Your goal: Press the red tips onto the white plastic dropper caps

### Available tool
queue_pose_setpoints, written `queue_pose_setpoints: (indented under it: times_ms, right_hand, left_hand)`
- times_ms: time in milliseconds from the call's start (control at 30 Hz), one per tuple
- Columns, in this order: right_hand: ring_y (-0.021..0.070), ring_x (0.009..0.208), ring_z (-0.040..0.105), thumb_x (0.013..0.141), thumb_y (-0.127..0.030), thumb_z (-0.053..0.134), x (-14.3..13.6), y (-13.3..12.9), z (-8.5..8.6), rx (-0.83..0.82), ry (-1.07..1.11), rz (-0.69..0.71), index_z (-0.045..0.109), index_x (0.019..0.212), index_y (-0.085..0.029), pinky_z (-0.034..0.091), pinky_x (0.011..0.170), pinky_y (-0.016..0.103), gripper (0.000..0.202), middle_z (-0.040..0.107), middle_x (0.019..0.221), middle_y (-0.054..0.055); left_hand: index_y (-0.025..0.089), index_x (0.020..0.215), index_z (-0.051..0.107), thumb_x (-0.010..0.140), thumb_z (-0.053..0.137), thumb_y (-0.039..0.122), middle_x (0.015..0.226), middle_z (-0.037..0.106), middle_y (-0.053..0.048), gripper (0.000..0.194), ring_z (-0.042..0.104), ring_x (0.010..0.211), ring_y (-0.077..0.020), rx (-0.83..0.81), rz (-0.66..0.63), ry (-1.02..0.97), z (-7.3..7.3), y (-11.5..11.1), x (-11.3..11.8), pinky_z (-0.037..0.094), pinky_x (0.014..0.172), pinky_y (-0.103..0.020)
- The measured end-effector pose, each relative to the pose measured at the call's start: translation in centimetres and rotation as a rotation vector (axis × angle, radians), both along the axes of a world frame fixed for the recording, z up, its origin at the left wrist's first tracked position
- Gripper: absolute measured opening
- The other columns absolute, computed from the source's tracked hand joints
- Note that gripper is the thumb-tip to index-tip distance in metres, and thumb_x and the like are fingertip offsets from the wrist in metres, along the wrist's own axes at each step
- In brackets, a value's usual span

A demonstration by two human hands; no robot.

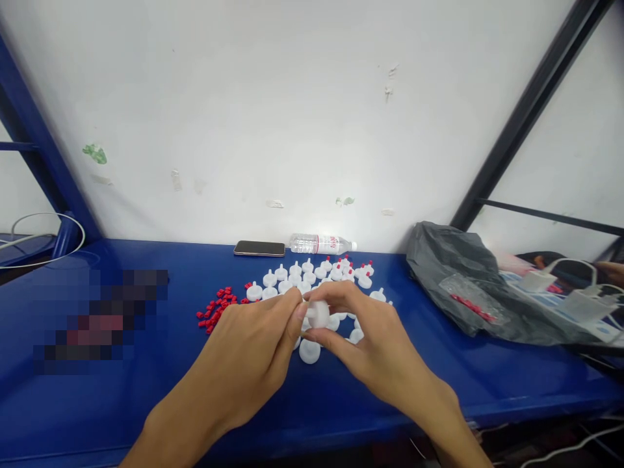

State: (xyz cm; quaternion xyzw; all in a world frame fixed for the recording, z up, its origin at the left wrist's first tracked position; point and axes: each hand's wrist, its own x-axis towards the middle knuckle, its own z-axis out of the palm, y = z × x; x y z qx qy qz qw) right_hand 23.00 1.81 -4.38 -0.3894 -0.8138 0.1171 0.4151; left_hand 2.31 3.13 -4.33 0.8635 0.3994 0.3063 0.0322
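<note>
White cap (pixel 320 314), tip hidden by left hand (pixel 258 341).

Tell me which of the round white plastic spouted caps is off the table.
The round white plastic spouted cap held up between the right hand and the left hand; the others in view rest on the blue tabletop.

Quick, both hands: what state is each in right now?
Left hand: closed at the stem of the white piece; anything inside its fingers is hidden.
Right hand: holding the white piece between thumb and fingers.
</note>
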Motion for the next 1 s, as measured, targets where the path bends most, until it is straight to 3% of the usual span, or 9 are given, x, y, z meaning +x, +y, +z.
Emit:
queue_pose_setpoints:
  times_ms: [167, 267, 367, 467, 567, 733, 833, 1000]
  right_hand:
    - [0.0218, 0.111, 0.074, 0.100, -0.024, 0.070, 0.8, 0.4, 0.1, 0.303, -0.110, -0.057, 0.063, 0.128, -0.034, 0.059, 0.097, 0.036, 0.030, 0.078, 0.122, -0.001]
    - [0.0236, 0.115, 0.073, 0.103, -0.016, 0.062, 3.0, 1.2, 0.5, 0.511, -0.161, -0.278, 0.066, 0.126, -0.035, 0.057, 0.101, 0.041, 0.031, 0.078, 0.125, 0.000]
    - [0.0287, 0.118, 0.072, 0.101, -0.024, 0.066, 6.6, 2.1, 1.1, 0.587, -0.105, -0.580, 0.069, 0.124, -0.031, 0.055, 0.104, 0.045, 0.024, 0.077, 0.127, 0.005]
    - [0.0315, 0.104, 0.075, 0.099, -0.033, 0.065, 10.0, 3.1, 1.3, 0.522, -0.009, -0.731, 0.073, 0.120, -0.025, 0.057, 0.097, 0.046, 0.024, 0.078, 0.121, 0.010]
    - [0.0305, 0.096, 0.075, 0.097, -0.041, 0.065, 12.4, 4.3, 0.7, 0.334, 0.045, -0.750, 0.075, 0.108, -0.022, 0.058, 0.091, 0.043, 0.024, 0.078, 0.113, 0.012]
    - [0.0306, 0.085, 0.072, 0.088, -0.056, 0.067, 15.2, 6.4, -1.3, 0.143, -0.117, -0.900, 0.079, 0.088, -0.021, 0.054, 0.081, 0.045, 0.036, 0.077, 0.101, 0.012]
    - [0.0320, 0.086, 0.072, 0.087, -0.049, 0.068, 16.4, 7.1, -2.1, 0.010, -0.224, -0.981, 0.081, 0.090, -0.022, 0.051, 0.076, 0.042, 0.030, 0.078, 0.093, 0.011]
    - [0.0294, 0.081, 0.074, 0.087, -0.040, 0.067, 17.3, 7.4, -3.0, -0.172, -0.286, -0.961, 0.082, 0.087, -0.025, 0.048, 0.069, 0.037, 0.021, 0.081, 0.084, 0.006]
  left_hand:
    - [0.025, 0.073, 0.042, 0.109, 0.030, 0.036, 0.058, 0.053, 0.003, 0.040, 0.046, 0.049, -0.0144, -0.013, 0.038, -0.176, -0.6, -0.5, 1.2, 0.028, 0.053, -0.033]
    - [0.025, 0.064, 0.032, 0.108, 0.027, 0.043, 0.053, 0.042, 0.003, 0.048, 0.041, 0.050, -0.0144, -0.116, 0.140, -0.395, 0.3, -0.5, 0.5, 0.032, 0.052, -0.032]
    - [0.025, 0.062, 0.031, 0.106, 0.028, 0.050, 0.054, 0.039, 0.002, 0.051, 0.040, 0.052, -0.0154, -0.132, 0.309, -0.489, 1.8, 0.5, -2.3, 0.035, 0.052, -0.032]
    - [0.025, 0.063, 0.041, 0.103, 0.031, 0.054, 0.052, 0.048, 0.000, 0.050, 0.046, 0.053, -0.0181, -0.083, 0.526, -0.148, 2.3, 2.4, -6.0, 0.033, 0.056, -0.035]
    - [0.026, 0.077, 0.065, 0.098, 0.039, 0.055, 0.075, 0.074, -0.006, 0.044, 0.066, 0.070, -0.0267, -0.236, 0.618, 0.095, 1.2, 4.6, -8.9, 0.040, 0.063, -0.036]
    - [0.025, 0.097, 0.079, 0.090, 0.045, 0.035, 0.105, 0.082, -0.012, 0.036, 0.074, 0.096, -0.0347, -0.280, 0.507, 0.242, -1.4, 6.7, -10.7, 0.049, 0.080, -0.040]
    - [0.027, 0.100, 0.080, 0.087, 0.046, 0.031, 0.105, 0.082, -0.011, 0.037, 0.075, 0.096, -0.0350, -0.304, 0.501, 0.245, -2.1, 6.8, -10.7, 0.050, 0.079, -0.041]
    - [0.027, 0.099, 0.077, 0.086, 0.048, 0.026, 0.105, 0.082, -0.009, 0.032, 0.075, 0.095, -0.0331, -0.312, 0.458, 0.239, -2.3, 6.8, -10.4, 0.050, 0.082, -0.040]
